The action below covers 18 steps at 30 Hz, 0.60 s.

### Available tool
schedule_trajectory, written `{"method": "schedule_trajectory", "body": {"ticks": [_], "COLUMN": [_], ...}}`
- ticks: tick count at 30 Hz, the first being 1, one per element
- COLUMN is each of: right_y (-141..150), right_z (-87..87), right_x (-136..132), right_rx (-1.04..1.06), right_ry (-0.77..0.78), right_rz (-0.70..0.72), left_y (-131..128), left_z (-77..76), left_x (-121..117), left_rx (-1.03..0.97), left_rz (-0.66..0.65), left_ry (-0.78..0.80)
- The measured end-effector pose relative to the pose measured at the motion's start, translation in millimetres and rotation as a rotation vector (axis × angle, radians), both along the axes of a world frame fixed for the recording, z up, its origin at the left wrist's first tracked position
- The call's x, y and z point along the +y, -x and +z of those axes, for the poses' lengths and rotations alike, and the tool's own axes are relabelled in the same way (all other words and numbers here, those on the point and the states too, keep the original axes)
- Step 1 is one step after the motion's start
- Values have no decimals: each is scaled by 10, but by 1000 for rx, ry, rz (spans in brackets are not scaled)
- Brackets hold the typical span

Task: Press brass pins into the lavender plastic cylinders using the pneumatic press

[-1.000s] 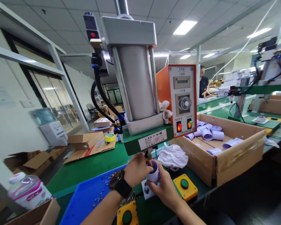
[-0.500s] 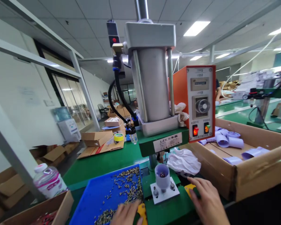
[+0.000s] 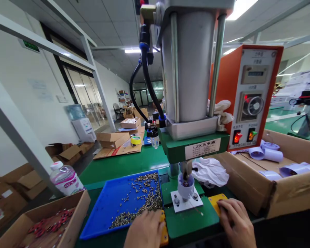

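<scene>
My left hand (image 3: 144, 230) lies flat over the left yellow button box (image 3: 164, 231) at the bench's front edge, fingers spread. Over the right yellow button box (image 3: 217, 200) rests my right hand (image 3: 234, 220), fingers loosely bent, nothing in it. Between them a pale lilac cup-shaped part (image 3: 185, 185) sits on the white fixture plate (image 3: 188, 205). The ram (image 3: 186, 168) of the green pneumatic press (image 3: 193, 146) is down inside the cup's mouth.
A blue tray (image 3: 111, 206) of small brass pieces lies left of the fixture. A white rag (image 3: 212, 171) lies behind it. Right stands a cardboard box (image 3: 260, 193) with lilac parts, left front another box (image 3: 43, 227) with red pieces and a bottle (image 3: 65, 179). Orange control box (image 3: 250, 100).
My hands left the lilac cup on the fixture and went down onto the two yellow button boxes. The press ram has come down into the cup. The view moved closer.
</scene>
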State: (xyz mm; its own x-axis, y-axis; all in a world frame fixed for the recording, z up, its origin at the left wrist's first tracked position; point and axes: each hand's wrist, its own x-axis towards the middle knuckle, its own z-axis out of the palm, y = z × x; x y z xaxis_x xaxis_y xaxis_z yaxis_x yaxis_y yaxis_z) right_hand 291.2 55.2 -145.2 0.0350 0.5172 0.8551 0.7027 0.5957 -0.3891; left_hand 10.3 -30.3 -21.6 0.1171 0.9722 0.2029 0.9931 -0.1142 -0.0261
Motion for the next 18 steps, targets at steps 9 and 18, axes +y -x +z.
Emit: {"method": "schedule_trajectory", "body": {"ticks": [9,18], "right_y": [109,85], "right_z": [-36,56], "right_x": [7,9], "right_rx": [154,105], "right_ry": [4,110], "right_rz": [-58,-98], "left_y": [-152,-197], "left_z": [226,187], "left_x": [798,796], "left_rx": [62,62], "left_rz": [244,247], "left_ry": [293,305]}}
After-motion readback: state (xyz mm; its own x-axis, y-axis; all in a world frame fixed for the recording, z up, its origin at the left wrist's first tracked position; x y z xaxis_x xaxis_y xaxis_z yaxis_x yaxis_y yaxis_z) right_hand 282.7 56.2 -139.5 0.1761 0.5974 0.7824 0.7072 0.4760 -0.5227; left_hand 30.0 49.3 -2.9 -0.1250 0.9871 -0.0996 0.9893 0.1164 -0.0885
